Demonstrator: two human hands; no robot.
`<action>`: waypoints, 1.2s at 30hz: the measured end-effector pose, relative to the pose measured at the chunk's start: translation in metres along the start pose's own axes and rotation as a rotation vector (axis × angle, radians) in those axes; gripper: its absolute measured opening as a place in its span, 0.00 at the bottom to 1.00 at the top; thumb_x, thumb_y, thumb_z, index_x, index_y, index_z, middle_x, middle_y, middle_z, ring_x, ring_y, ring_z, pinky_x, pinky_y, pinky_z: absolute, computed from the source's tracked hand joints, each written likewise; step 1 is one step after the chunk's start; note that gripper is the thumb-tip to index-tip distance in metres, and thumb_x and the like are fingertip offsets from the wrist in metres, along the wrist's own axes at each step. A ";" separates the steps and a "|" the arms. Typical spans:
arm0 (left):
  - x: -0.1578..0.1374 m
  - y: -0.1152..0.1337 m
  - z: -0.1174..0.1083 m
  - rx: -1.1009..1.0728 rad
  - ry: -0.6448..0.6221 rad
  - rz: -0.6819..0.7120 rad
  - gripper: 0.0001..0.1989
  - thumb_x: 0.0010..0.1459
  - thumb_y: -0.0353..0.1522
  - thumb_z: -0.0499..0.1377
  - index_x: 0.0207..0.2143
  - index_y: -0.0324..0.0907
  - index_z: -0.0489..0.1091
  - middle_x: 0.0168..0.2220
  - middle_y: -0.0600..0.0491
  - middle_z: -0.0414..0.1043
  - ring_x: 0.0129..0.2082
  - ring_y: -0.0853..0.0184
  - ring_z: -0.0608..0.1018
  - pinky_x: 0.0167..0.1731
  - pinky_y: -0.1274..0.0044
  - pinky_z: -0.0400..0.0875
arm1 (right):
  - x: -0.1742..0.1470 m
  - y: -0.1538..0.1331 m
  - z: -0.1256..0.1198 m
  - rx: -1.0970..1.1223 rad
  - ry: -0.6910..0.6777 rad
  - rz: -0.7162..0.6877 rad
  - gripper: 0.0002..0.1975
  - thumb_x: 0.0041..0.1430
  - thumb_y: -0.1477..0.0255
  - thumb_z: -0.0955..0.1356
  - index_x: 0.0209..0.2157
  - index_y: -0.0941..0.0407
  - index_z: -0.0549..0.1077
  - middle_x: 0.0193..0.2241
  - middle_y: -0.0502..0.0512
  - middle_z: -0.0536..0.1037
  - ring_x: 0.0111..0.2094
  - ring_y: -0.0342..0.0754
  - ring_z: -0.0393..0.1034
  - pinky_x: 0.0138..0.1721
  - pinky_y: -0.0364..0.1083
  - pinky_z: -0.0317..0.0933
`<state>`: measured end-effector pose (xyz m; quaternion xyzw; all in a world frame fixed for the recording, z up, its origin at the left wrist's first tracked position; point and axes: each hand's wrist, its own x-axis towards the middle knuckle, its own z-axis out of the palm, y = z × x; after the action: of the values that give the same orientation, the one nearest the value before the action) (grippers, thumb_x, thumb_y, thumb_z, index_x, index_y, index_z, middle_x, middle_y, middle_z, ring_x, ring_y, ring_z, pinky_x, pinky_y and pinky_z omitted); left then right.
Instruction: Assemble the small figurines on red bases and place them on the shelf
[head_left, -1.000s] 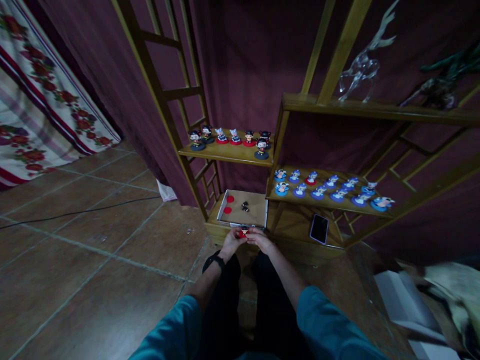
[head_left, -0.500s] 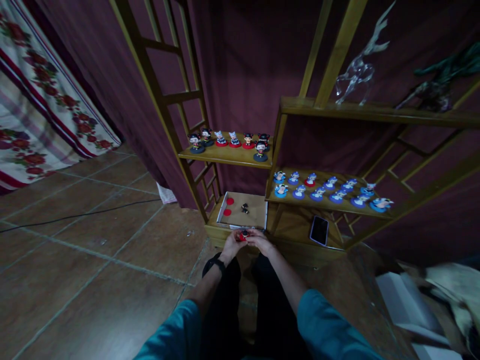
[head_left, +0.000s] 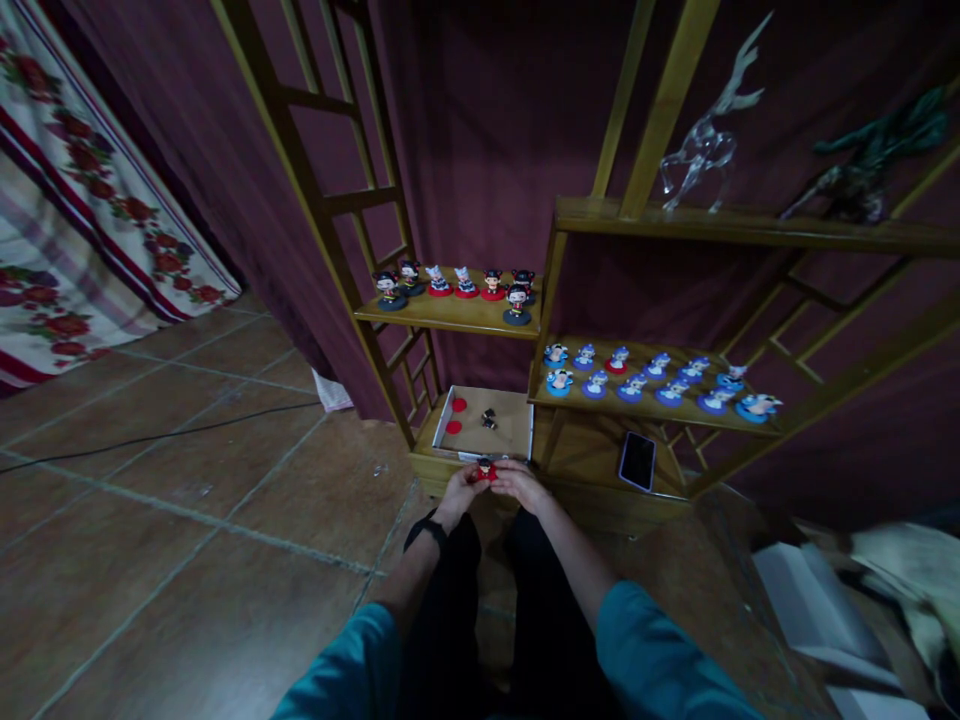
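Between my two hands, just in front of the shelf's low base, is a small figurine (head_left: 486, 469) with black hair and a red round base. My left hand (head_left: 460, 494) pinches it from the left, and my right hand (head_left: 520, 482) grips its right side with bent fingers. Directly beyond them lies a shallow cardboard box (head_left: 507, 410) with a white rim. Inside the box are two red discs (head_left: 454, 427) at the left and small black pieces (head_left: 489, 419) in the middle, too small to make out.
Several figurines (head_left: 465, 283) stand on the upper left shelf (head_left: 450, 313); several blue and purple ones (head_left: 632, 387) fill the right shelf. A phone (head_left: 637, 461) lies on the low right board. Above stand a clear deer ornament (head_left: 701, 150) and a dark green sculpture (head_left: 870, 165).
The figurine has turned in my hands, so more of its front and red base shows. The view has shifted slightly; the shelved figurines stay in place.
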<state>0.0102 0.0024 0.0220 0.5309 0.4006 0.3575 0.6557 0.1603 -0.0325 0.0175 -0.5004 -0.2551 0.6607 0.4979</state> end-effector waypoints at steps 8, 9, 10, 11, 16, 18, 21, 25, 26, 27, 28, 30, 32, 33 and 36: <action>-0.003 0.004 -0.002 0.053 -0.039 -0.028 0.13 0.35 0.33 0.65 0.28 0.37 0.72 0.24 0.54 0.70 0.24 0.71 0.68 0.25 0.79 0.60 | -0.006 -0.003 0.000 -0.008 -0.040 -0.048 0.16 0.40 0.72 0.71 0.35 0.55 0.69 0.30 0.52 0.76 0.32 0.46 0.73 0.41 0.51 0.65; -0.003 0.005 -0.002 0.056 -0.047 -0.036 0.13 0.35 0.33 0.65 0.28 0.37 0.72 0.24 0.54 0.70 0.24 0.71 0.68 0.25 0.79 0.60 | -0.006 -0.003 0.001 -0.009 -0.036 -0.054 0.16 0.39 0.72 0.72 0.34 0.55 0.69 0.31 0.52 0.76 0.32 0.46 0.73 0.41 0.50 0.65; -0.003 0.005 -0.002 0.058 -0.056 -0.044 0.13 0.35 0.33 0.65 0.27 0.37 0.72 0.23 0.54 0.70 0.24 0.71 0.68 0.25 0.79 0.60 | -0.006 -0.003 0.001 -0.011 -0.034 -0.057 0.16 0.39 0.72 0.72 0.34 0.55 0.69 0.31 0.52 0.76 0.33 0.46 0.73 0.41 0.50 0.65; -0.003 0.006 -0.002 0.060 -0.062 -0.052 0.14 0.35 0.33 0.65 0.28 0.37 0.72 0.23 0.54 0.70 0.24 0.70 0.69 0.26 0.79 0.60 | -0.006 -0.003 0.001 -0.011 -0.033 -0.060 0.16 0.38 0.71 0.72 0.34 0.55 0.69 0.32 0.51 0.76 0.33 0.46 0.72 0.41 0.50 0.65; -0.003 0.005 -0.003 0.071 -0.060 -0.061 0.16 0.34 0.34 0.66 0.29 0.37 0.72 0.25 0.53 0.72 0.26 0.69 0.71 0.28 0.78 0.61 | -0.005 -0.002 0.000 -0.022 -0.029 -0.068 0.18 0.37 0.69 0.73 0.34 0.54 0.69 0.33 0.51 0.75 0.34 0.45 0.71 0.40 0.49 0.65; -0.002 0.005 -0.003 0.068 -0.068 -0.055 0.16 0.35 0.34 0.66 0.29 0.37 0.72 0.26 0.52 0.72 0.26 0.69 0.71 0.29 0.78 0.62 | -0.005 -0.002 0.000 -0.041 -0.012 -0.059 0.18 0.36 0.69 0.73 0.34 0.54 0.70 0.34 0.51 0.75 0.34 0.45 0.71 0.39 0.48 0.64; -0.003 0.005 -0.003 0.047 -0.051 -0.042 0.16 0.35 0.33 0.66 0.31 0.37 0.72 0.28 0.52 0.73 0.28 0.68 0.72 0.32 0.77 0.63 | -0.005 -0.002 -0.001 -0.053 -0.013 -0.053 0.18 0.36 0.68 0.73 0.34 0.54 0.70 0.35 0.51 0.74 0.35 0.44 0.70 0.39 0.47 0.64; -0.003 0.006 -0.001 0.021 -0.010 -0.032 0.18 0.33 0.32 0.67 0.31 0.37 0.71 0.28 0.52 0.73 0.29 0.67 0.73 0.34 0.75 0.64 | -0.005 -0.002 -0.001 -0.050 -0.033 -0.055 0.18 0.37 0.68 0.73 0.34 0.54 0.71 0.35 0.51 0.74 0.34 0.43 0.70 0.38 0.45 0.63; -0.003 0.007 0.000 0.016 -0.007 -0.031 0.19 0.33 0.33 0.67 0.31 0.37 0.71 0.28 0.52 0.73 0.30 0.67 0.73 0.35 0.75 0.64 | -0.005 -0.001 -0.001 -0.050 -0.035 -0.059 0.17 0.37 0.68 0.72 0.34 0.54 0.71 0.36 0.51 0.74 0.34 0.43 0.70 0.38 0.45 0.63; -0.003 0.007 0.000 0.012 -0.005 -0.030 0.19 0.33 0.33 0.67 0.31 0.37 0.71 0.29 0.52 0.73 0.30 0.67 0.73 0.35 0.75 0.65 | -0.005 -0.001 -0.001 -0.051 -0.038 -0.064 0.17 0.37 0.68 0.72 0.34 0.54 0.71 0.36 0.51 0.74 0.34 0.43 0.70 0.38 0.45 0.63; -0.003 0.007 0.000 0.010 -0.005 -0.029 0.19 0.33 0.33 0.67 0.32 0.37 0.71 0.29 0.51 0.73 0.30 0.67 0.73 0.35 0.75 0.65 | -0.006 -0.001 -0.001 -0.051 -0.042 -0.074 0.17 0.37 0.68 0.72 0.34 0.54 0.71 0.36 0.51 0.74 0.34 0.43 0.70 0.38 0.45 0.63; -0.003 0.006 0.000 0.011 -0.010 -0.025 0.20 0.33 0.34 0.67 0.32 0.37 0.71 0.29 0.51 0.73 0.30 0.67 0.73 0.36 0.75 0.65 | -0.007 -0.001 -0.001 -0.054 -0.052 -0.091 0.17 0.38 0.68 0.72 0.34 0.54 0.72 0.37 0.51 0.74 0.34 0.43 0.70 0.38 0.45 0.63; -0.003 0.005 0.000 0.023 -0.015 -0.017 0.19 0.33 0.34 0.67 0.32 0.37 0.70 0.29 0.52 0.73 0.30 0.68 0.72 0.35 0.76 0.65 | -0.008 -0.001 0.000 -0.059 -0.058 -0.097 0.16 0.38 0.67 0.72 0.34 0.54 0.72 0.36 0.51 0.74 0.34 0.43 0.70 0.38 0.45 0.62; -0.003 0.005 -0.001 0.029 -0.016 -0.013 0.19 0.34 0.34 0.67 0.31 0.37 0.70 0.29 0.52 0.73 0.29 0.68 0.72 0.35 0.76 0.65 | -0.009 -0.002 0.000 -0.062 -0.061 -0.097 0.16 0.38 0.67 0.72 0.34 0.54 0.72 0.36 0.51 0.74 0.34 0.43 0.70 0.39 0.45 0.62; -0.003 0.004 -0.001 0.037 -0.012 0.000 0.18 0.35 0.34 0.67 0.31 0.37 0.69 0.28 0.54 0.72 0.29 0.69 0.72 0.34 0.77 0.65 | -0.012 -0.003 0.002 -0.068 -0.063 -0.098 0.17 0.37 0.67 0.72 0.34 0.54 0.72 0.36 0.52 0.75 0.35 0.44 0.70 0.39 0.46 0.62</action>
<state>0.0076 0.0010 0.0261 0.5452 0.4031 0.3466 0.6481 0.1597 -0.0418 0.0258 -0.4828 -0.3170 0.6419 0.5043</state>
